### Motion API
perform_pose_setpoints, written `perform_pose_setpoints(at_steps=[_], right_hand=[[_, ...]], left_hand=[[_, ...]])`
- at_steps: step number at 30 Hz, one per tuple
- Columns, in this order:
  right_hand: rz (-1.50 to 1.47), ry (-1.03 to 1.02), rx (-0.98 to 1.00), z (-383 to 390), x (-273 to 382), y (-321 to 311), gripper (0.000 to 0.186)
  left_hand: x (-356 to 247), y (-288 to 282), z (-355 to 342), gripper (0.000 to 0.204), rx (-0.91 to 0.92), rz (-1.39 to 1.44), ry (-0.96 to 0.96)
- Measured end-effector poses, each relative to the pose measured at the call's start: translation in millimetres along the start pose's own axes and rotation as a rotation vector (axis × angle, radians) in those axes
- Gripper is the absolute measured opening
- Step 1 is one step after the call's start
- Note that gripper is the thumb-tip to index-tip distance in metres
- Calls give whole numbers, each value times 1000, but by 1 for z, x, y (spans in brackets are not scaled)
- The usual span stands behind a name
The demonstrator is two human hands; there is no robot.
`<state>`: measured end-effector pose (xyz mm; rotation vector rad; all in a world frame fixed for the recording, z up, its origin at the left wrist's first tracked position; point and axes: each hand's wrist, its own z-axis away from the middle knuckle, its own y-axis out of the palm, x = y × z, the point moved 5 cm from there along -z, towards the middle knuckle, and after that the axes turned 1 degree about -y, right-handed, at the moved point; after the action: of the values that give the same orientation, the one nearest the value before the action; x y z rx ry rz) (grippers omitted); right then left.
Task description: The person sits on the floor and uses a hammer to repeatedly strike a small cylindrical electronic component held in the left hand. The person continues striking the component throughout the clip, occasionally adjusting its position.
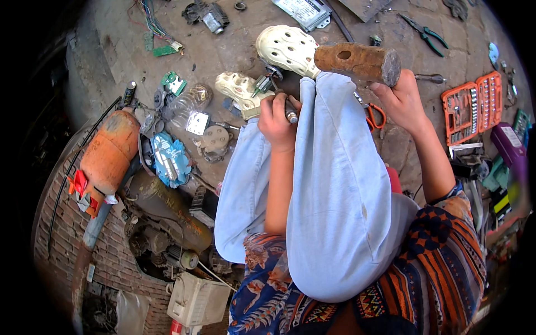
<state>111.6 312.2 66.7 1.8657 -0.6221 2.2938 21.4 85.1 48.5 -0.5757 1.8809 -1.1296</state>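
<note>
My right hand (403, 103) is closed on a sledgehammer (357, 62) with a rusty, blocky head. The head is raised in front of my knee, and its handle is mostly hidden. My left hand (277, 124) is wrapped round a punch-like tool (291, 113), whose round metal end sticks up from the fist. Its lower part is hidden. Just beyond that fist, a small metal part with a green piece (263, 84) sits between my cream clogs (287, 49). What the tool's tip touches cannot be made out.
Orange-handled scissors (377, 116) and an open orange socket set (473, 109) lie to the right. Pliers (427, 34) and a silver metal module (304, 12) lie farther off. At left are an orange cylinder (111, 148), a blue crumpled packet (170, 159) and scrap parts.
</note>
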Motion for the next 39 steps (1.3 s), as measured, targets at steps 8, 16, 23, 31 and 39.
perform_pose_setpoints(at_steps=[8, 16, 23, 31, 39], right_hand=[[57, -82, 127, -5, 10, 8, 18], [117, -375, 443, -19, 31, 35, 23], [287, -549, 476, -36, 52, 53, 45], [382, -462, 567, -54, 26, 94, 41], [246, -435, 526, -24, 30, 35, 23]], left_hand=[[12, -3, 2, 25, -169, 30, -27], [18, 3, -2, 19, -152, 109, -171], [27, 2, -4, 14, -147, 92, -229], [60, -2, 2, 13, -165, 298, -402], [102, -13, 39, 17, -304, 658, -842]])
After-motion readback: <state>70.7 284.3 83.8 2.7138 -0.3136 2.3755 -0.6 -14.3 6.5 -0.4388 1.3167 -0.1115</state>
